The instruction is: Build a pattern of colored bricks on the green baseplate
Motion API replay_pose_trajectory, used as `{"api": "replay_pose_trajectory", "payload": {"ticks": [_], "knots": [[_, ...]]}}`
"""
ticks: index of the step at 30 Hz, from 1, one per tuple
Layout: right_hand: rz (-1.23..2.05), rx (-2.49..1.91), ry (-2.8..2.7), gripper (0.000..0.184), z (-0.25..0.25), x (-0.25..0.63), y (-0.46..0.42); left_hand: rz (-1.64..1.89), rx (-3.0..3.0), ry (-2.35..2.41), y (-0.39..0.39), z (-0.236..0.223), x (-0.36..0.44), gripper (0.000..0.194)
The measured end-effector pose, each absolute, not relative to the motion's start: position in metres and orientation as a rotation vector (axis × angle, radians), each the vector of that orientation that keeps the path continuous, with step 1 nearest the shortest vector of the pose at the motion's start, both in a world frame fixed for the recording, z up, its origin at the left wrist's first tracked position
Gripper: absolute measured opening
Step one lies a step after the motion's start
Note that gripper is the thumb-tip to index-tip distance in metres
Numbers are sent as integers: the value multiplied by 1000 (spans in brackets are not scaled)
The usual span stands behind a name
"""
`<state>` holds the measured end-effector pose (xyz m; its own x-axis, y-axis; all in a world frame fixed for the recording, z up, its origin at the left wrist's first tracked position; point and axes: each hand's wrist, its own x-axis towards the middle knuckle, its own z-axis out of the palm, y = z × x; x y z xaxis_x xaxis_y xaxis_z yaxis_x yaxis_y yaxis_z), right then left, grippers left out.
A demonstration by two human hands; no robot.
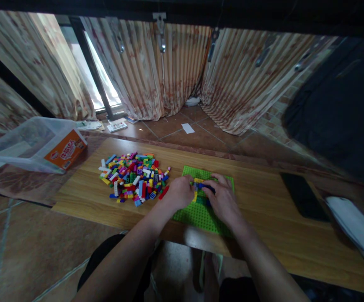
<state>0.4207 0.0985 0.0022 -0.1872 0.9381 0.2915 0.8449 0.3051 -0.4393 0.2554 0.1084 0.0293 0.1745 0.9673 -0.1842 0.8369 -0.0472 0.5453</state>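
Note:
A green studded baseplate (197,217) lies on the wooden bench, with a small build of yellow bricks (195,195) and blue bricks near its middle. My right hand (222,196) is over the plate, its thumb and fingers closed on a dark blue brick (207,187) at the build's right side. Against the build's left side, my left hand (182,192) has its fingers curled together; whatever is between them is hidden. Left of that hand spreads a pile of loose multicoloured toy bricks (138,178), with a red brick (163,192) at its near right edge.
The wooden bench (263,209) runs across in front of me. A clear plastic bin (34,147) with an orange label stands at the far left. A dark flat phone-like slab (303,196) lies on the right, beside a white object (354,222). Striped curtains (144,71) hang behind.

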Motion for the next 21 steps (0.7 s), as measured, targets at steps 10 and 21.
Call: {"api": "replay_pose_trajectory", "payload": {"ticks": [10,21], "knots": [[182,-1624,-2111,20,4,415,95,292,1924,1698,107,33,255,30],[333,-1632,-1893,13,-1,417,103,311,1931,1691,107,32,255,30]]}}
